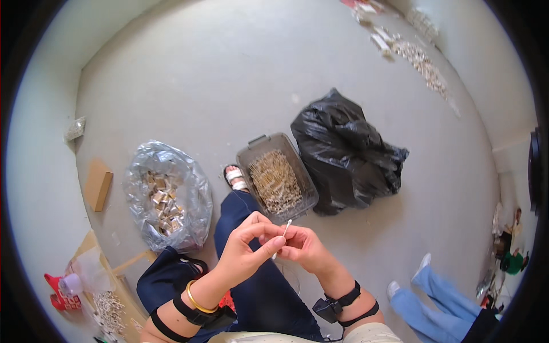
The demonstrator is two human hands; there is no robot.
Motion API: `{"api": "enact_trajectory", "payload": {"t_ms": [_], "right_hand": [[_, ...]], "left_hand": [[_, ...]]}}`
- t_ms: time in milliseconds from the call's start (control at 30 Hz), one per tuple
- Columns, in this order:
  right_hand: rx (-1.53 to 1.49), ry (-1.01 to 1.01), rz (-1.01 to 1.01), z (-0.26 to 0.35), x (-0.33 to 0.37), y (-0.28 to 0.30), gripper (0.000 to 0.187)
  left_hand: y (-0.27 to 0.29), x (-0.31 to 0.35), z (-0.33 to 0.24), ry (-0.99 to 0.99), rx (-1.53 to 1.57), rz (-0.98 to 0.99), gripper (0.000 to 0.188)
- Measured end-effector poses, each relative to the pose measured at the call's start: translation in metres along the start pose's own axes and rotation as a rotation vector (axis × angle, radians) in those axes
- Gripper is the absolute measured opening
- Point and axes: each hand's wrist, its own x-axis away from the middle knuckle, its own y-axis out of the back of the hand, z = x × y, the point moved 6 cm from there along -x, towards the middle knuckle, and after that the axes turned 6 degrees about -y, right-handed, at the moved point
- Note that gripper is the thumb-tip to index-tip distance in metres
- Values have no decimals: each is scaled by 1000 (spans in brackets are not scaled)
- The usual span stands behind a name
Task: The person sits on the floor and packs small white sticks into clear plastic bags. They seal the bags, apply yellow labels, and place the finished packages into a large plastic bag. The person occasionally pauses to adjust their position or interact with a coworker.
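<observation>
A white cotton swab (287,226) is pinched between my two hands, tilted, with its upper tip sticking out above the fingers. My left hand (251,246) is closed on it with thumb and forefinger, and my right hand (307,249) is closed beside it, fingertips meeting at the swab. Just beyond my hands sits a grey plastic bin (307,188) holding a heap of thin sticks that look like swabs (276,182). To the left, a clear plastic bag (197,188) stands open with several small brown-and-white packs (166,206) inside.
A large black plastic bag (346,151) leans by the bin's right side. A cardboard box (98,184) stands near the left wall. Loose swabs (108,311) lie at lower left, and a scattered pile (423,66) at far right. Another person's legs (434,303) extend in from lower right.
</observation>
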Motion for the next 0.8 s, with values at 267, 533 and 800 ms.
{"api": "enact_trajectory", "payload": {"t_ms": [267, 533, 800], "right_hand": [[696, 479, -42, 42, 5, -136, 13], [925, 650, 125, 4, 12, -274, 34], [1195, 658, 169, -16, 31, -315, 25]], "left_hand": [[72, 119, -55, -76, 391, -344, 11], [109, 230, -57, -275, 444, -596, 12], [113, 267, -59, -351, 419, -654, 11]]}}
